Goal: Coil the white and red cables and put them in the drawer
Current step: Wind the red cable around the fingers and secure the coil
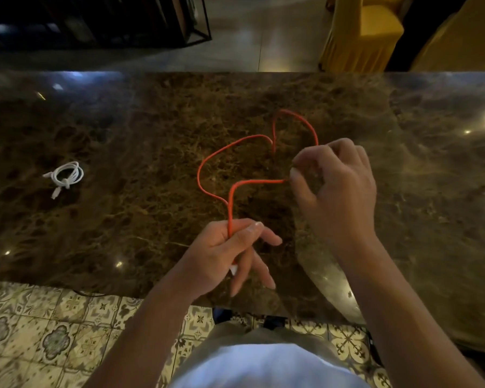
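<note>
A red cable (207,161) lies in loose loops on the brown marble counter (123,130), in the middle. My left hand (230,253) grips two strands of it near the front edge, and a white plug end shows below the palm. My right hand (336,186) pinches the cable farther back, where two strands run into its fingers. The white cable (66,175) sits coiled and tied at the left of the counter, apart from both hands. No drawer is in view.
The counter's front edge runs just below my left hand, with patterned floor tiles (53,326) beneath. Beyond the far edge are a dark metal-framed shelf (123,21) and yellow covered chairs (370,29).
</note>
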A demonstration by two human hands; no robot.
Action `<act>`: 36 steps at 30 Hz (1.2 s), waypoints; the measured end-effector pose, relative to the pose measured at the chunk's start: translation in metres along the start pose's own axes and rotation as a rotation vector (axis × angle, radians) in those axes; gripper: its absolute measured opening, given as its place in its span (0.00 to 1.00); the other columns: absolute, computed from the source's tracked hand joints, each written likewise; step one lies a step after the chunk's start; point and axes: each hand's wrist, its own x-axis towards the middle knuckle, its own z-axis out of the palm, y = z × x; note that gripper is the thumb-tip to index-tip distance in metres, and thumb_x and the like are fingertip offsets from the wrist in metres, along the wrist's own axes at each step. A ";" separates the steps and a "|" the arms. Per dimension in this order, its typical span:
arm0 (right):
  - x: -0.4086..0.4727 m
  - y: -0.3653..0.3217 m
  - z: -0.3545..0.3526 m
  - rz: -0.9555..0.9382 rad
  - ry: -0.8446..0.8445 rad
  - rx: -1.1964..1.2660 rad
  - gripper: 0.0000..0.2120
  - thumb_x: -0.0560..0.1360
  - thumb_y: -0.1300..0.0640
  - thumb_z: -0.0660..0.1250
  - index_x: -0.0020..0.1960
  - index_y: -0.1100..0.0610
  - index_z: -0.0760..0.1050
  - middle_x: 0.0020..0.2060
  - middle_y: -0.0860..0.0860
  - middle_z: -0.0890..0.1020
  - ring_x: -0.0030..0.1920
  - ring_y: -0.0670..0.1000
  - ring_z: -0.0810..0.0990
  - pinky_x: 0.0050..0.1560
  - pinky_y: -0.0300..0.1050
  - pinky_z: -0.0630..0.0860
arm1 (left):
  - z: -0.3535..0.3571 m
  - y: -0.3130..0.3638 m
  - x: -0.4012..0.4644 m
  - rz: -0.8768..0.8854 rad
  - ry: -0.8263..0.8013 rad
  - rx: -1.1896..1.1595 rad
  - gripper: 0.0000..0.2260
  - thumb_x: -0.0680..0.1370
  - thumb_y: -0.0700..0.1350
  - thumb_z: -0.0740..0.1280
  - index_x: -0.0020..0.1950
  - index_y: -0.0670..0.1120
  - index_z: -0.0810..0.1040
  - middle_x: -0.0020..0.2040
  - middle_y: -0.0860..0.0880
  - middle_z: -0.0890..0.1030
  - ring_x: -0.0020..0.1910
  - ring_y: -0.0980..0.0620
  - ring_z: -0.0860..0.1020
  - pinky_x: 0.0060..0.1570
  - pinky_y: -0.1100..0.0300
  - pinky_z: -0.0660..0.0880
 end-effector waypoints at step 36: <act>0.036 -0.073 0.095 0.248 -0.712 0.974 0.15 0.85 0.57 0.62 0.44 0.63 0.78 0.29 0.47 0.72 0.26 0.41 0.67 0.27 0.32 0.65 | -0.121 0.091 0.024 0.404 -0.190 0.224 0.20 0.85 0.38 0.62 0.77 0.43 0.69 0.81 0.46 0.69 0.81 0.44 0.66 0.78 0.40 0.63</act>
